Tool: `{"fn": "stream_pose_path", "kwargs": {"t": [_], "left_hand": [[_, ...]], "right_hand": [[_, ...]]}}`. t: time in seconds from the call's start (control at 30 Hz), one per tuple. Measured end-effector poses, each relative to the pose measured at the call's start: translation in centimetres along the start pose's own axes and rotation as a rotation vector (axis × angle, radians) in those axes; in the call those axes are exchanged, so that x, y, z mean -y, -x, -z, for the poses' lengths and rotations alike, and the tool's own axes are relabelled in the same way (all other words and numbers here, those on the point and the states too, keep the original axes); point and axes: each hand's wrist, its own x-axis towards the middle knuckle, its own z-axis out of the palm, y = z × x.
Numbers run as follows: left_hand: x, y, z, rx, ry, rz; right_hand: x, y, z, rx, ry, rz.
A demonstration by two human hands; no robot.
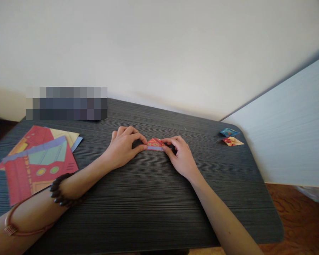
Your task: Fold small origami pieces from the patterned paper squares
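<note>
A small folded piece of red patterned paper (155, 144) lies flat on the dark striped table (149, 205), near its middle. My left hand (124, 145) pinches the paper's left end with curled fingers. My right hand (180, 156) pinches its right end, fingers bent and pressed on it. Both hands rest on the tabletop. A dark bead bracelet and a red cord sit on my left forearm.
A stack of colourful patterned paper sheets (37, 159) lies at the table's left. Two small folded paper shapes, a blue one (229, 132) and an orange-cream one (232, 141), sit near the back right corner. A pale wall runs behind; a wooden floor shows at right.
</note>
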Motion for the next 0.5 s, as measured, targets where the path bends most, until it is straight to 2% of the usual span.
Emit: {"fn": "stream_pose_path", "kwargs": {"t": [0.2, 0.5], "left_hand": [[0.0, -0.1, -0.1, -0.002, 0.003, 0.0], [0.2, -0.1, -0.2, -0.002, -0.016, -0.022]], "right_hand": [[1.4, 0.3, -1.4, -0.191, 0.118, 0.018], [1.6, 0.2, -2.0, -0.184, 0.185, -0.036]]}}
